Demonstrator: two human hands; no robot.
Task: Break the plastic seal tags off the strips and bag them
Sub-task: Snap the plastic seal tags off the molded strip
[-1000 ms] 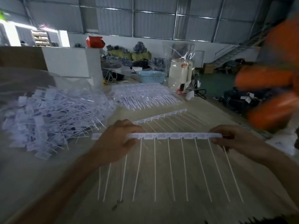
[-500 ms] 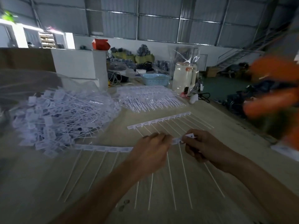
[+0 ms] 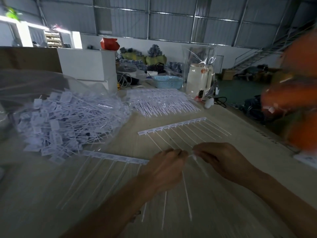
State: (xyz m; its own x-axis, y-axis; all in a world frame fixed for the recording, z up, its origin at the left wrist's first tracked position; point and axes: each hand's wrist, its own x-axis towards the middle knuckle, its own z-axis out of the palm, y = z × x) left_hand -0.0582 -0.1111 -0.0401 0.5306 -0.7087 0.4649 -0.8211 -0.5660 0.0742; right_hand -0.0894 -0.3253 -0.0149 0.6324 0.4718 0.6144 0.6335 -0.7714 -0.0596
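bag (image 3: 42, 93) left | spare strip (image 3: 171, 125) behind hands | kettle (image 3: 199, 79) far behind

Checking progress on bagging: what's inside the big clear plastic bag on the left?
The clear plastic bag holds a heap of loose white seal tags with thin tails. Anything beneath the heap is covered.

Dim indoor light, motion blur, bowed edges

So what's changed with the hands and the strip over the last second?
The left hand slid right along the held strip to meet the right hand. They now pinch it close together, and its free end trails left on the table. The spare strip and the bag of loose tags stayed put.
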